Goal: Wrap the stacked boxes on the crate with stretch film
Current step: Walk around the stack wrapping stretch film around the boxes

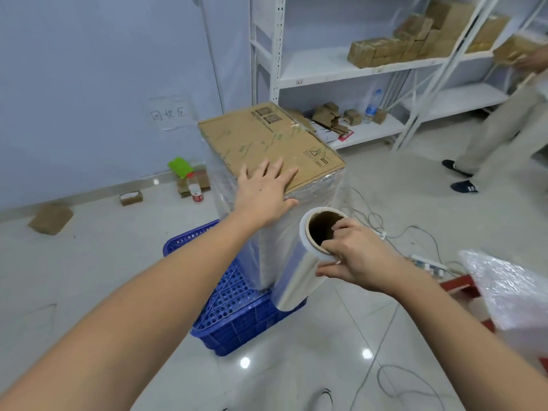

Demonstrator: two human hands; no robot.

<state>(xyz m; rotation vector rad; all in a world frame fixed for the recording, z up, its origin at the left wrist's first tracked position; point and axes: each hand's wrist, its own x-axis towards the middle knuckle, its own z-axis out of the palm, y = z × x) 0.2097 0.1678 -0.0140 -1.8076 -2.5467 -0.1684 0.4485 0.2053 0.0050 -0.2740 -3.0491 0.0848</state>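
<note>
Closest to me, the person's right hand (354,256) grips the top of the stretch film roll (308,256), some fingers hooked down into the cardboard core and the thumb curled round the outside. The roll stands nearly upright, just beside the near right corner of the stacked boxes (272,143), and a sheet of clear film runs from it straight onto that corner.

The left hand (265,189) lies flat on the near edge of the top box, fingers straight and spread, thumb pressed over the edge against the wrapped side; it has hold of nothing. The sides of the stack already shine with layers of film.

The stack sits on a blue perforated crate (237,307) on the pale tiled floor (103,262).

To the right a sheet of bubble wrap (510,292) hangs into view, with a power strip (428,264) and loose cables beyond it.

Further off, small cartons and a bottle (195,188) lie along the wall. At the back stand white shelves (341,69) holding brown parcels, and another person (498,123) stands at the far right holding a box.
</note>
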